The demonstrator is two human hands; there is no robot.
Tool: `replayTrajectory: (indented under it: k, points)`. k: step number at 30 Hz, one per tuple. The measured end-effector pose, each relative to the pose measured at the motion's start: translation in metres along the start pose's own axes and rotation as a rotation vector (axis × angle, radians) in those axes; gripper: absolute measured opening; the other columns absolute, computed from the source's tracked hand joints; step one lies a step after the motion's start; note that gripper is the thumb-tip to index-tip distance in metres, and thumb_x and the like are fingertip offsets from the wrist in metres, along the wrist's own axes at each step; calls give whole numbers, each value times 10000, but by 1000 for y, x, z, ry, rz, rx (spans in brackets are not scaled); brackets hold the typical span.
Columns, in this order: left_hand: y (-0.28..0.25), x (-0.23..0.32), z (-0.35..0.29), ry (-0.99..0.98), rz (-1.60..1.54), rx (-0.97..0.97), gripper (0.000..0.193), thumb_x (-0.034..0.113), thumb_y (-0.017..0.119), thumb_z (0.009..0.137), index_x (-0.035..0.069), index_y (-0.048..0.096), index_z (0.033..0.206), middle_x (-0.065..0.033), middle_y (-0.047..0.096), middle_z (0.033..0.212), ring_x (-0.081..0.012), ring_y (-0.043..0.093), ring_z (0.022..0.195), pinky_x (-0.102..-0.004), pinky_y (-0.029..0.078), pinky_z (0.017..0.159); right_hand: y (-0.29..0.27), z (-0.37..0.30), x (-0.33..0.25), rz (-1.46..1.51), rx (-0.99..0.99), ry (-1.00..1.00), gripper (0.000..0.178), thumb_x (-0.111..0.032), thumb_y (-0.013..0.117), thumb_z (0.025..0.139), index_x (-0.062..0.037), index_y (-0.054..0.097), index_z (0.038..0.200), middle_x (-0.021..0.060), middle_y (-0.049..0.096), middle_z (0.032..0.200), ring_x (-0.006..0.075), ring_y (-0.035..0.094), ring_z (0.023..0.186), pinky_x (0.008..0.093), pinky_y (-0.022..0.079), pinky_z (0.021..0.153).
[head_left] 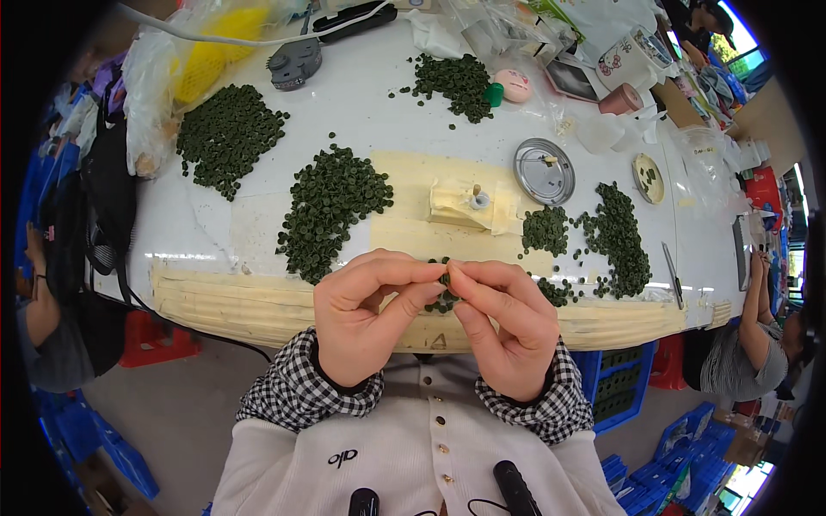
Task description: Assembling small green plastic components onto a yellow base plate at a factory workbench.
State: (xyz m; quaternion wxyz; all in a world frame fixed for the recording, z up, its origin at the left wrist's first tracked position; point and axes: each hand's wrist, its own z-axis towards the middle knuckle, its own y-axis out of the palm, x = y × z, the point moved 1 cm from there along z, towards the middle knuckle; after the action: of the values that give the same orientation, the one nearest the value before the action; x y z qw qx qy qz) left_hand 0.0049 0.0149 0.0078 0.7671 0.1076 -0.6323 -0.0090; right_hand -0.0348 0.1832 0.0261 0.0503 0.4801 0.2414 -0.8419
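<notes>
My left hand (361, 314) and my right hand (514, 325) meet over the table's near edge. Between their thumbs and fingertips sits a small dark green round piece (445, 279), mostly covered by the fingers. Both hands are closed in a pinch on it. Just behind them, more of these pieces show on the table. A heap of green round pieces (334, 206) lies beyond my left hand, and a smaller heap (545, 230) beyond my right. Straight ahead stands a block wrapped in cream tape (460, 205), with a short peg on top.
More green pieces lie in heaps at far left (228, 138), at the back (456, 83) and at right (621, 245). A round metal dish (544, 172), a slim pen-like tool (672, 275) and a white mug (631, 60) are also there. A blue crate (616, 387) stands below. People sit either side.
</notes>
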Motion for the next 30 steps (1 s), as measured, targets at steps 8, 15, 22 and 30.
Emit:
replayTrajectory:
  k: [8, 15, 22, 30]
  points:
    - [-7, 7, 11, -18, 62, 32, 186, -93, 665, 845, -41, 691, 1021, -110, 670, 967, -125, 629, 847, -226, 500, 743, -33, 47, 3, -436, 118, -103, 277, -12, 740, 769, -17, 686, 1040, 117, 622, 914, 263, 608, 808, 332, 493, 700]
    - [-7, 2, 12, -73, 27, 53, 182, -82, 663, 854, -45, 688, 1030, -99, 663, 979, -118, 637, 848, -224, 509, 754, -27, 75, 21, -601, 33, -207, 143, -84, 738, 772, -49, 675, 896, 80, 582, 814, 260, 547, 779, 356, 456, 674]
    - [-9, 0, 11, -68, 32, 51, 174, -81, 664, 853, -50, 684, 1023, -105, 662, 979, -124, 645, 856, -226, 521, 769, -37, 65, -12, -469, 238, -290, 167, 13, 760, 744, -26, 671, 881, 74, 609, 838, 219, 573, 717, 310, 463, 610]
    - [-6, 1, 12, -49, 45, 23, 171, -79, 669, 849, -45, 685, 1016, -96, 670, 944, -120, 633, 841, -227, 496, 738, -14, 56, 9, 178, -14, -99, 111, -48, 657, 900, 25, 585, 943, 96, 619, 857, 190, 657, 726, 273, 549, 672]
